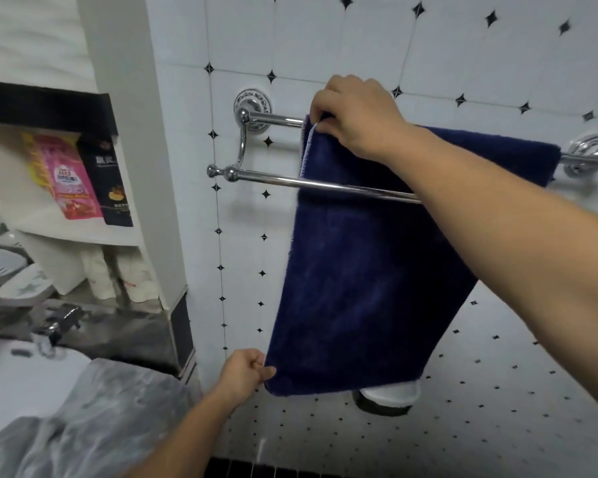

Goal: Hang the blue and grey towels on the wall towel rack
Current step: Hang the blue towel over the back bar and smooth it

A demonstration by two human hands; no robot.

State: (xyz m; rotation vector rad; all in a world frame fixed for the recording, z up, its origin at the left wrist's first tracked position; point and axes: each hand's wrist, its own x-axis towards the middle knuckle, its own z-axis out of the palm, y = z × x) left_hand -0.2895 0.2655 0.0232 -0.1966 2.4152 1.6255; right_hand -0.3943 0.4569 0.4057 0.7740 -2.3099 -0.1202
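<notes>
A dark blue towel (370, 270) hangs over the back bar of the chrome wall towel rack (273, 119) and drops behind the rack's front bar. My right hand (356, 115) pinches the towel's upper left corner at the back bar. My left hand (246, 372) pinches the towel's lower left corner and holds it out from the tiled wall. A grey towel (94, 419) lies bunched at the lower left, on the edge of the sink; it looks blurred.
A white sink (18, 381) with a tap sits lower left. Shelves (83, 232) at the left hold coloured packets, soap dishes and bags. A white and dark round object (390, 396) sits on the wall below the towel. White tiles with black diamonds cover the wall.
</notes>
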